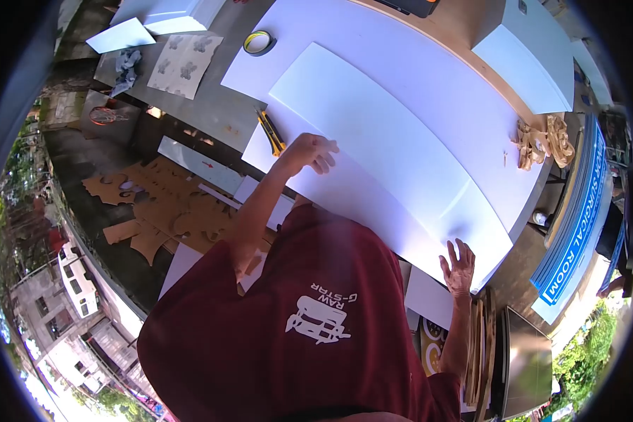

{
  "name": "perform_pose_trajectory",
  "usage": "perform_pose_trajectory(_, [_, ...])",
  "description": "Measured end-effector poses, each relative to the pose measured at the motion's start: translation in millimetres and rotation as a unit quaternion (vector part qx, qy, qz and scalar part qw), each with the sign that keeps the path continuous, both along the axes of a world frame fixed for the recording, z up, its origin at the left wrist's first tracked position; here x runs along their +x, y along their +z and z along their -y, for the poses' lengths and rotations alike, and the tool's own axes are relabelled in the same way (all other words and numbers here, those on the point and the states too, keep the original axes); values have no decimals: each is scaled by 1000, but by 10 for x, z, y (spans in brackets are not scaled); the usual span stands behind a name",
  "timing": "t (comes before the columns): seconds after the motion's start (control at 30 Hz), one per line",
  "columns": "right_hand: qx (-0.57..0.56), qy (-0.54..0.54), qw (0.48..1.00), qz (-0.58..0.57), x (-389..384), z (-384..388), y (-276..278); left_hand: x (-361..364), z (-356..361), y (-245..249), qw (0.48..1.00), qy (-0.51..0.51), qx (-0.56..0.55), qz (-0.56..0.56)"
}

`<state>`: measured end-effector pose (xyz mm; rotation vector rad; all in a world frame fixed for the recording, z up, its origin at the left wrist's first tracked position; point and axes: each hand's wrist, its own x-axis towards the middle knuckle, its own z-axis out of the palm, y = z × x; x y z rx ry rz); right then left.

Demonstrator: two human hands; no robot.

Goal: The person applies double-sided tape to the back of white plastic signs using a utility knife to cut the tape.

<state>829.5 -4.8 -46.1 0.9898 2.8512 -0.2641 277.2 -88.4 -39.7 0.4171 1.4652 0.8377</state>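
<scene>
A long white panel (380, 133) lies across a larger white sheet (288, 35) on the worktable. Over the near edge of that panel, toward its left part, is my left hand (309, 153), with loosely bent fingers, apart, and nothing in them. A yellow and black utility knife (270, 133) rests just to the left of this hand. My right hand (458, 267) is at the panel's near right end, fingers spread and empty, its shadow falling on the white surface. A roll of tape (259, 43) sits on the sheet at the far left.
Crumpled brown paper (545, 142) lies on the right. Beyond it stands a stack of blue sign boards (573, 232). A white box-like piece (527, 56) is at the back right. Cut cardboard (169, 204) lies low on the left, and a patterned sheet (184, 65) is on the grey table.
</scene>
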Motion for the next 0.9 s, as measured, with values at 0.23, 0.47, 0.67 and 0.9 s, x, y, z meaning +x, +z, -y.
perform_pose_trajectory(0.23, [-47, -156, 963, -216, -1552, 476, 123, -2398, -305, -333, 756, 31, 133, -640])
perform_pose_trajectory(0.47, [-112, -193, 924, -312, -3215, 719, 327, -2946, -749, -497, 618, -130, 146, -762])
perform_pose_trajectory(0.67, [-174, -273, 881, -345, -4011, 430, 783, -2973, -799, -369, 704, -119, 253, -653])
perform_pose_trajectory(0.9, [-380, -306, 767, -417, -4519, -139, 994, -1847, -459, 609, 774, -197, 426, -425])
